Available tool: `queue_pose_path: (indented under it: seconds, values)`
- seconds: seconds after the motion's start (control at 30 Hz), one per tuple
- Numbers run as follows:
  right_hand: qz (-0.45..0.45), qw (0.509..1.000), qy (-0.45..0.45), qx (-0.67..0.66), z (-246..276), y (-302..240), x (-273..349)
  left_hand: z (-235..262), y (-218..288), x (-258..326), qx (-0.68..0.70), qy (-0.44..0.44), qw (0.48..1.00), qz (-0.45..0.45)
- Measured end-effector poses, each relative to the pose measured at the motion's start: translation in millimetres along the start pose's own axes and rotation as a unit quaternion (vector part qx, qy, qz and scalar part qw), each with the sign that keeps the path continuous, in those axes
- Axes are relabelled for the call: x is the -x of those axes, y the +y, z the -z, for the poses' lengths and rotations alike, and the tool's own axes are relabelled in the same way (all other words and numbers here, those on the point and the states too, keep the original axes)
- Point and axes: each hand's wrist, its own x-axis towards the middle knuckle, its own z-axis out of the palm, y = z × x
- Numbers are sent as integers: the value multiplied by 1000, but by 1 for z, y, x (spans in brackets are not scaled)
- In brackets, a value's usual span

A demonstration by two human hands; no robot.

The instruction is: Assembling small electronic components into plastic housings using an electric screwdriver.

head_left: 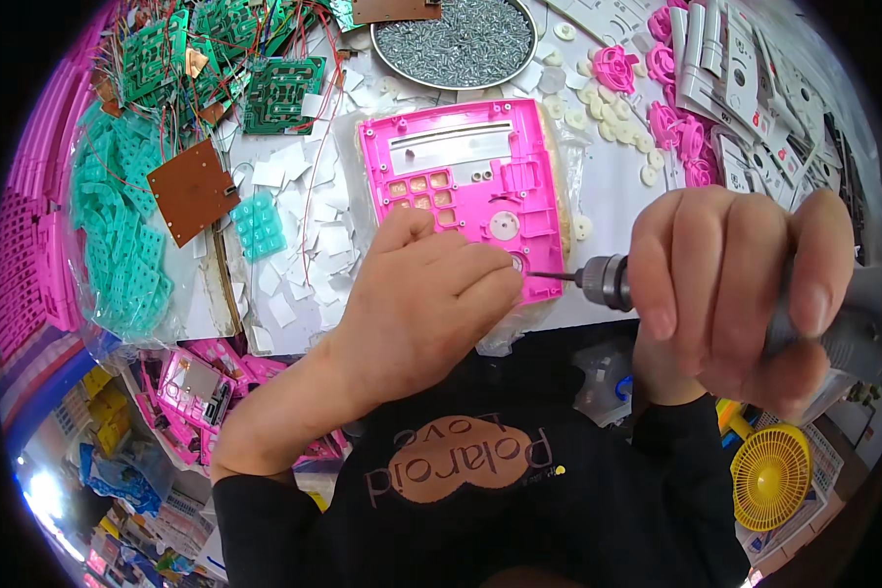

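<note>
Screwdriver (608, 282) gripped in the closed right hand (730, 284) points toward the left hand (436, 289), curled over a pink casing (472, 203), its hold unclear; a slipping bit (556, 276) could jab that hand or gouge the casing.

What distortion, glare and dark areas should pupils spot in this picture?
Head view: stacked pink panels curve along the left rim, the corners fall black, white glare burns out the lower left; the pink plastic housing looks fairly sharp.
</note>
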Motion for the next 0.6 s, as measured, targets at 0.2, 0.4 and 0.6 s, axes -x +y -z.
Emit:
queue_pose_path:
  seconds: [0.2, 0.4, 0.6]
  values:
    - [-5, 1000, -1, 25, -12, -2, 0, -5, 1, 5, 49, 34, 998, 35]
    - [-1, 999, -22, 29, -14, 14, 0, -6, -3, 6, 40, 57, 997, 19]
    - [-33, 997, 12, 66, -4, -2, 5, -1, 0, 1, -6, 44, 994, 96]
